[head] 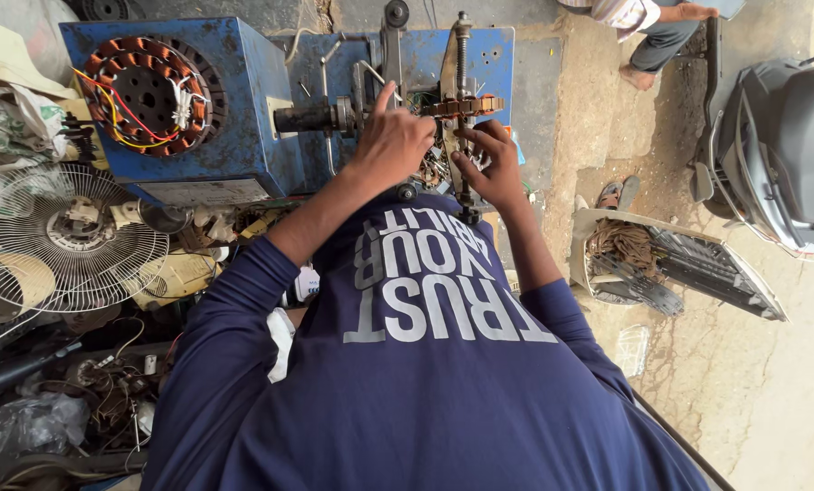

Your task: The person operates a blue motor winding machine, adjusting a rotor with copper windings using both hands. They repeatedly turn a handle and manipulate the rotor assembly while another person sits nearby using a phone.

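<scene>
A blue machine body [234, 109] is carrying a wound stator [148, 91]; a fan guard [61, 241] is lying beside it on the floor [770, 400].

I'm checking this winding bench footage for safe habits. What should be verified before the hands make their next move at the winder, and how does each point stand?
1. Left hand on the machine by the dark shaft: ok.
2. Right hand fingers at the copper-wound former: ok.
3. Former seated on its upright threaded rod: cannot tell.
4. Sleeves pushed up, away from the shaft: ok.
5. Machine stopped: cannot tell.
6. Ground at the left free of clutter: not ok, a fan guard and loose wires lie there.
</scene>
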